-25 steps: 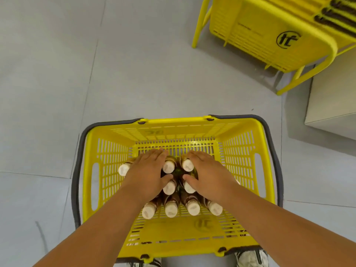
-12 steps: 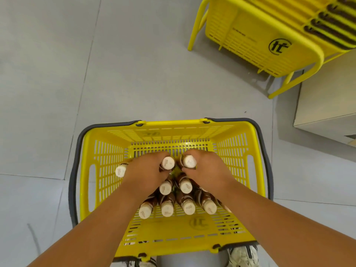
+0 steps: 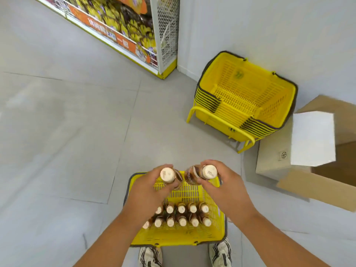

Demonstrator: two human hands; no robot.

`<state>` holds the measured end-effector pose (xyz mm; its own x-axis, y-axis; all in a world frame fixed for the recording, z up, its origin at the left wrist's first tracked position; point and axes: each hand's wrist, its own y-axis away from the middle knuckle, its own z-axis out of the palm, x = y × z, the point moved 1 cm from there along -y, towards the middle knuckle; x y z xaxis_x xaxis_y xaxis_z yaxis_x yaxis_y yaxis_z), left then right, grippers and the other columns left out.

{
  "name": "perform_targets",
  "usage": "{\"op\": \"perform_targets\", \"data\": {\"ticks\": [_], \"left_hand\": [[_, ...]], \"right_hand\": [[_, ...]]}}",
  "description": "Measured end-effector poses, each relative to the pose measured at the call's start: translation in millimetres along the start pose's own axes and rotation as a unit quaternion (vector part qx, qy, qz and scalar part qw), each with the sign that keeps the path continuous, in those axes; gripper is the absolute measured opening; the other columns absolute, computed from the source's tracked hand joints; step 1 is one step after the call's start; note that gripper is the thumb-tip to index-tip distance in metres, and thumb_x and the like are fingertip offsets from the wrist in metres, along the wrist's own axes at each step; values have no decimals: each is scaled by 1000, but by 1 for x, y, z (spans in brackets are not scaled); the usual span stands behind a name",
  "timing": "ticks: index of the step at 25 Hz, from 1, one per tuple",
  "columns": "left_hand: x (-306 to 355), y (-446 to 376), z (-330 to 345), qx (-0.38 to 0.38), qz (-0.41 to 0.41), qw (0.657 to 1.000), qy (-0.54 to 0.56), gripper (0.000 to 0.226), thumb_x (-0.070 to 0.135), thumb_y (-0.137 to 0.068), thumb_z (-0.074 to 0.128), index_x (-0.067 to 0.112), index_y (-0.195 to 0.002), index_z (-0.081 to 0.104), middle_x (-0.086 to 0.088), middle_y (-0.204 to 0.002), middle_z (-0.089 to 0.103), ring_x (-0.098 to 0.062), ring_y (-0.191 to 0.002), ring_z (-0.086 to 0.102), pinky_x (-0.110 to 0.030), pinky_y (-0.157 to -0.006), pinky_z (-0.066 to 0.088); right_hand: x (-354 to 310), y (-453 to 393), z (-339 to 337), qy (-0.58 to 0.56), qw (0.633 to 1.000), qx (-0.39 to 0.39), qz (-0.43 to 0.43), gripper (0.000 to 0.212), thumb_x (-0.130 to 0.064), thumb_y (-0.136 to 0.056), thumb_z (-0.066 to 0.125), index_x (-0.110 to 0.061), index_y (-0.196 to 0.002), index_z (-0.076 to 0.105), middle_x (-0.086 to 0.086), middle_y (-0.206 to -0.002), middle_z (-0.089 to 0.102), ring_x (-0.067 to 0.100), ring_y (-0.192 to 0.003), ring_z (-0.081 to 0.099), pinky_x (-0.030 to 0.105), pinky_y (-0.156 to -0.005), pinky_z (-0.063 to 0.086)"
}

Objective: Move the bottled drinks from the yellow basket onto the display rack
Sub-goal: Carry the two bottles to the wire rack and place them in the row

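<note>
Bottles [image 3: 180, 215] upright at basket's [image 3: 219, 228] near edge. L hand [image 3: 148, 187] & R hand [image 3: 225, 184] each wrapped round one bottle, caps up, prob. for carrying to rack [image 3: 123, 29].

Both hands up, one bottle each — above the yellow basket [image 3: 179, 235].
Left hand [image 3: 149, 186] grips a white-capped bottle [image 3: 169, 176]; right hand [image 3: 224, 183] grips another bottle [image 3: 202, 173]. Remaining bottles [image 3: 181, 214] stand below the hands; stacked baskets [image 3: 244, 97] ahead-right — display rack [image 3: 123, 26] ahead-left.
</note>
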<state>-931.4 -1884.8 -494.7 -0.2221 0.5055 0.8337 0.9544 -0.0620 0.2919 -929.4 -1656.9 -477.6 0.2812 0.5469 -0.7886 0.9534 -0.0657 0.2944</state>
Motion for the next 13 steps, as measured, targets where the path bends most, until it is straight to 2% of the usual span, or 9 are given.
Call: {"op": "perform_targets", "data": {"ticks": [4, 6, 8, 10, 13], "left_hand": [[122, 19, -71, 53, 42, 998, 11, 39, 29, -81, 84, 39, -116, 69, 25, -106, 73, 7, -107, 64, -12, -91, 46], [179, 31, -105, 83, 66, 994, 15, 38, 29, -82, 83, 37, -116, 68, 23, -107, 74, 3, -107, 65, -16, -91, 48], [232, 46, -139, 102, 85, 991, 25, 35, 27, -83, 82, 34, -115, 69, 20, -106, 74, 1, -107, 66, -21, -92, 49], [280, 63, -170, 111, 102, 988, 27, 34, 27, -83, 83, 33, -115, 70, 16, -104, 75, -4, -106, 68, -25, -92, 51], [341, 90, -211, 144, 121, 982, 32, 29, 30, -81, 84, 32, -107, 71, 6, -97, 76, -19, -102, 69, -41, -90, 53]], "right_hand": [[-108, 25, -81, -24, 998, 30, -42, 35, -26, -81, 87, -39, -105, 66, -23, -103, 71, -10, -101, 62, 5, -80, 45], [-156, 39, -120, -29, 997, 33, -64, 35, -27, -80, 88, -33, -110, 69, -19, -106, 72, -7, -102, 63, 12, -84, 49], [-200, 55, -157, -32, 995, 45, -88, 40, -24, -78, 89, -37, -110, 70, -18, -108, 73, -5, -102, 64, 19, -88, 52], [-242, 71, -193, -24, 990, 64, -122, 46, -21, -76, 90, -46, -108, 67, -20, -107, 71, -6, -101, 64, 16, -87, 51], [-302, 94, -244, 5, 981, 83, -175, 47, -20, -75, 90, -49, -102, 65, -19, -102, 70, -4, -97, 64, 10, -84, 46]]}}
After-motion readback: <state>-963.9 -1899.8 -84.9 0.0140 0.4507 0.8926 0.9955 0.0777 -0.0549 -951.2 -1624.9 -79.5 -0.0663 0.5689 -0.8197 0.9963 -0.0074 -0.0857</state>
